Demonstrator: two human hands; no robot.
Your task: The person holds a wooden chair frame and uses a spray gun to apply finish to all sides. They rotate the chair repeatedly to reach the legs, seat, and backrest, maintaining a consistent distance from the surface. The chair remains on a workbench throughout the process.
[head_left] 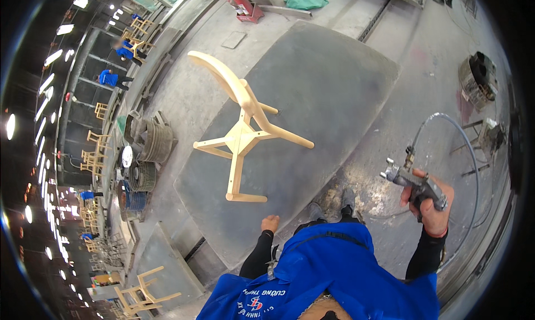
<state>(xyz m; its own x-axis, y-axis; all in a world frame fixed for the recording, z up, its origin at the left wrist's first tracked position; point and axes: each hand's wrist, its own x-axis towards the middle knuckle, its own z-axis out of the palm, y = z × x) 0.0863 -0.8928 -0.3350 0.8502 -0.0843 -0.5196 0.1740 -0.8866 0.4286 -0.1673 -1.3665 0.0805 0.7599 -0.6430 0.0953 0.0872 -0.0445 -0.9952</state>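
Note:
My right hand [436, 211] is wrapped round the grip of a metal spray gun [409, 179], raised at the right with its nozzle pointing left. A grey hose [467, 139] runs from a brass fitting on the gun and loops down past my wrist. My left hand [271, 223] is low in front of me with its fingers curled in, and nothing shows in them. Just beyond it, apart from the hand, is a leg of a pale wooden chair frame [241, 137]. The frame has a curved back rail and a cross-shaped seat support without a seat.
Under the chair frame lies a large grey panel [345, 69]. Drums and coiled rolls [153, 139] stand left, near another wooden chair frame [147, 291]. A red box [248, 11] and green cloth [306, 0] lie far off. A dark bucket [478, 77] stands right. People in blue work far left.

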